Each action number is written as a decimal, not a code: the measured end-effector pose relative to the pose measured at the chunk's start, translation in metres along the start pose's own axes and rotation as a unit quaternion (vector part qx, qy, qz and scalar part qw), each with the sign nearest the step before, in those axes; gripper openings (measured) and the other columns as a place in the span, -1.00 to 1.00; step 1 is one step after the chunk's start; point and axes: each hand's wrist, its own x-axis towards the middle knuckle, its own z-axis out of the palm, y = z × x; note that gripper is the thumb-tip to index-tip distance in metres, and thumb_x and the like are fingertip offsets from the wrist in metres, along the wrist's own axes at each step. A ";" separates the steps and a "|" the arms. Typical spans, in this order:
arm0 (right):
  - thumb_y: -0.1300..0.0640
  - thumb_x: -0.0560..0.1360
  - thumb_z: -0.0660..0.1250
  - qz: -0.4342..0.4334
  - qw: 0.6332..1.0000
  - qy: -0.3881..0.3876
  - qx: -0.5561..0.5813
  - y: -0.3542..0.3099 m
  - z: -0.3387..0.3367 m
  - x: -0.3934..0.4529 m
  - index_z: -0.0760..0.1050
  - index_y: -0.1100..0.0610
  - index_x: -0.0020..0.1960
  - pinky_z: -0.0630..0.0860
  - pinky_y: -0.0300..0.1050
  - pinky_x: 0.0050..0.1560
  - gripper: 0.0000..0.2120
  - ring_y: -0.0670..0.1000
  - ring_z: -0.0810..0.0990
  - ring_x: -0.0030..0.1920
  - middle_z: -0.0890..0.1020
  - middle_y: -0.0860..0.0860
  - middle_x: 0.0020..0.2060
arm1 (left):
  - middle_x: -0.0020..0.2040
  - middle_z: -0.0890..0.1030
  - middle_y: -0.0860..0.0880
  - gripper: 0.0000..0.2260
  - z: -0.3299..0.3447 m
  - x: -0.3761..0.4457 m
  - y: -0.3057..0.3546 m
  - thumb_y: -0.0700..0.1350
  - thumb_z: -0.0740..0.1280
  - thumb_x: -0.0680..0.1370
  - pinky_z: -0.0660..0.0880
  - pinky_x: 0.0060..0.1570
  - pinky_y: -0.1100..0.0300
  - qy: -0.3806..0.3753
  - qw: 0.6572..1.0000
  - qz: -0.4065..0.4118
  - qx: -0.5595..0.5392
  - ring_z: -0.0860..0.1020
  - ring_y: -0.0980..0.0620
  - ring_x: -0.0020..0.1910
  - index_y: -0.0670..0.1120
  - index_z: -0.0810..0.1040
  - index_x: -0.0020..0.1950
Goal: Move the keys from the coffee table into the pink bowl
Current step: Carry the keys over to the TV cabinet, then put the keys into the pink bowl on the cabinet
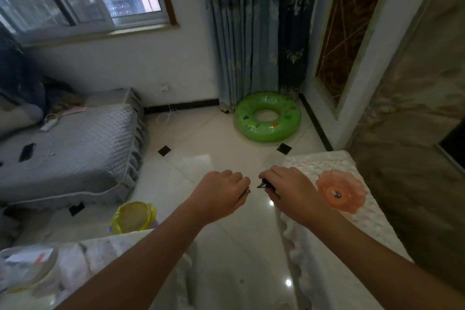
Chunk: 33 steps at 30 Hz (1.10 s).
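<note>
Keys [264, 184] in our hands, carried over the floor toward the pink bowl [341, 191].

Our right hand [289, 190] is closed around a dark key with its tip poking out toward nine o'clock; our left hand [221, 195] pinches a small metal piece, perhaps a ring or a second key, too small to tell. Both hang over the shiny floor [216, 158], clear of any table. The bowl sits at three o'clock from our right hand, on a white quilted cover [327, 272], with something small and dark already inside. We judge the carry is under way; next comes a short reach toward three o'clock and a release above the bowl. Nothing blocks that path. A green swim ring [267, 116] lies at twelve o'clock and a yellow-lined bin [133, 216] at eight o'clock, both well apart.
</note>
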 end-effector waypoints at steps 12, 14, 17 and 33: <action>0.24 0.40 0.43 0.071 0.996 0.040 -0.036 0.115 -0.026 0.059 0.57 0.12 0.06 0.50 0.00 -0.17 -0.76 0.06 0.59 -0.17 0.62 0.00 -0.14 | -0.33 0.48 -0.05 -0.82 0.041 0.165 -0.040 -0.06 0.21 0.56 0.39 -0.41 0.10 0.056 0.989 0.121 -0.064 0.41 -0.02 -0.39 -0.11 0.47 -0.18; 0.24 0.37 0.47 0.104 0.993 0.042 -0.046 0.138 -0.021 0.060 0.56 0.09 0.05 0.47 -0.05 -0.19 -0.73 0.03 0.58 -0.20 0.62 -0.02 -0.16 | -0.34 0.48 -0.06 -0.84 0.056 0.196 -0.044 -0.07 0.25 0.54 0.34 -0.39 0.10 0.062 0.983 0.155 -0.079 0.41 -0.03 -0.39 -0.10 0.47 -0.20; 0.22 0.35 0.47 0.160 0.984 0.037 -0.068 0.170 -0.010 0.064 0.52 0.04 0.04 0.44 -0.09 -0.22 -0.70 0.00 0.54 -0.23 0.59 -0.06 -0.18 | -0.35 0.48 -0.06 -0.83 0.080 0.241 -0.053 -0.07 0.28 0.53 0.33 -0.38 0.09 0.067 0.971 0.206 -0.097 0.42 -0.04 -0.38 -0.10 0.47 -0.23; 0.17 0.48 0.37 0.453 0.888 0.021 -0.077 0.232 0.019 0.075 0.56 0.09 0.05 0.38 -0.13 -0.12 -0.85 0.08 0.58 -0.13 0.65 0.02 -0.08 | -0.35 0.50 -0.07 -0.83 0.186 0.398 -0.055 -0.08 0.33 0.52 0.40 -0.36 0.09 -0.023 0.880 0.424 -0.214 0.45 -0.05 -0.37 -0.11 0.47 -0.23</action>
